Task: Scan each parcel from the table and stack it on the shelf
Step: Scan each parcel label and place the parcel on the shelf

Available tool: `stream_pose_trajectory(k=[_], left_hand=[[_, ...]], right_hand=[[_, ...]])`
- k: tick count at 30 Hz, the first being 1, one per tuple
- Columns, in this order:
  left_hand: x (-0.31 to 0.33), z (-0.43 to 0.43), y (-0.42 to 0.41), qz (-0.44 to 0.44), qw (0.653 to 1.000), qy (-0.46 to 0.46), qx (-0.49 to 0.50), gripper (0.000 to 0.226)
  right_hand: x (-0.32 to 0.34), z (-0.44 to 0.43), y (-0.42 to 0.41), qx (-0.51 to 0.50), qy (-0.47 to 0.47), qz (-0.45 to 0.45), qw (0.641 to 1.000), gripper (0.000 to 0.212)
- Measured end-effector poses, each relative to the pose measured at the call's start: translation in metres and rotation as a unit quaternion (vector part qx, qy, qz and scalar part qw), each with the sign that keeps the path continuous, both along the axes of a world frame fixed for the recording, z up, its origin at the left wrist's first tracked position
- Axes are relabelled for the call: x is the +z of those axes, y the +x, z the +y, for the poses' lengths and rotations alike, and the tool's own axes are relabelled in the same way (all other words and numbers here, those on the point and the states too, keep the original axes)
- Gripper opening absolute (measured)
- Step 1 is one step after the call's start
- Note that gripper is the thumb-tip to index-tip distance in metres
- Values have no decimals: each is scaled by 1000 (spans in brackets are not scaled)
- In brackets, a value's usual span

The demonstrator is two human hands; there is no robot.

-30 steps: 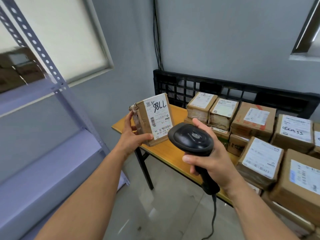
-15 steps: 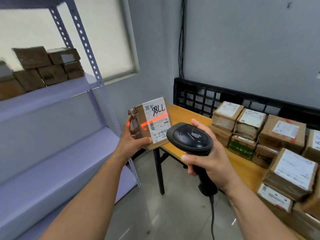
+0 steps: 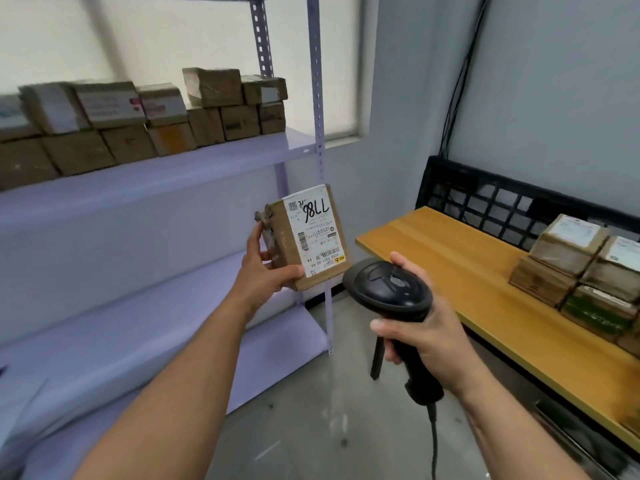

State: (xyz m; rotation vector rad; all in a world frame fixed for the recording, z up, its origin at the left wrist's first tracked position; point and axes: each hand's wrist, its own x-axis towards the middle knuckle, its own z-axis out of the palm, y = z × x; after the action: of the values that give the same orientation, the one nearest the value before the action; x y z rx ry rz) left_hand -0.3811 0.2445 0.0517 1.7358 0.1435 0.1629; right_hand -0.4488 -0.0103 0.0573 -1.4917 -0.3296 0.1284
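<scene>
My left hand grips a small brown cardboard parcel with a white label marked in black pen, held upright in front of the shelf post. My right hand grips a black handheld barcode scanner just right of and below the parcel, its cable hanging down. The lilac metal shelf on the left carries several stacked brown parcels on its upper board. More parcels sit on the wooden table at the right.
A black plastic pallet leans against the wall behind the table. The shelf's lower boards are bare. Black cables run down the wall corner. Grey concrete floor lies between shelf and table.
The view has swung left toward the shelf. The scanner's red beam that lay across the label half a second ago is gone. Both hands keep their holds.
</scene>
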Motion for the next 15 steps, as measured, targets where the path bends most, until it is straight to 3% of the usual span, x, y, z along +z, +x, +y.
stream_pose_trajectory(k=[15], left_hand=[[-3, 158, -39, -37, 992, -4, 123, 97]], right_hand=[[5, 153, 30, 88, -10, -60, 994, 94]])
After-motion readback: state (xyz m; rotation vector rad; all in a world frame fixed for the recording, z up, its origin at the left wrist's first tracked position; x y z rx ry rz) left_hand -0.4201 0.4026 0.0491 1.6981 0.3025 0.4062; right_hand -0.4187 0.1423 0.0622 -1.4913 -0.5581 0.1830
